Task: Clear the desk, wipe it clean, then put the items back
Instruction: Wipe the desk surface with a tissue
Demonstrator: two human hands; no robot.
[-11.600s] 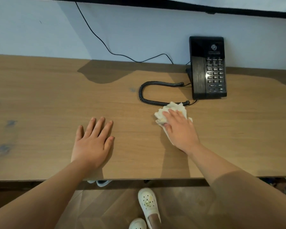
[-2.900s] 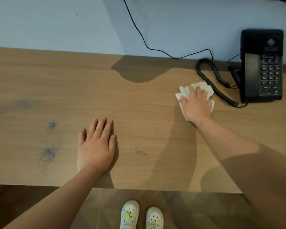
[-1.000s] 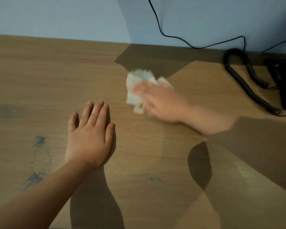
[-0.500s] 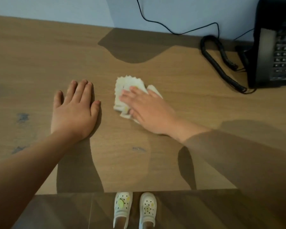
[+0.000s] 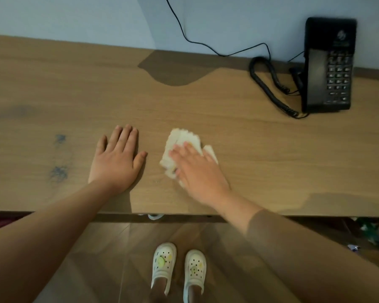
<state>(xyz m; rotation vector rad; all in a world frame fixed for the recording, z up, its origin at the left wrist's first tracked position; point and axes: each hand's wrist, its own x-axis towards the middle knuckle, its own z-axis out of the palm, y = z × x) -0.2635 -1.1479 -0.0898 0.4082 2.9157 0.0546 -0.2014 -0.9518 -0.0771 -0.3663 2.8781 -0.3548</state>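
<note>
One cloth [image 5: 182, 139] under right hand [image 5: 200, 174]

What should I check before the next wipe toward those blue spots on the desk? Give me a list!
1. Cloth under the right hand: ok, flat fingers press it onto the desk.
2. Path to the blue spots free: not ok, the left hand lies flat between cloth and spots.
3. Blue spots wiped off: not ok, two show left of the left hand.
4. Phone and its curly cord out of the way: ok, far back on the right.
5. Cloth wet enough: cannot tell.
</note>
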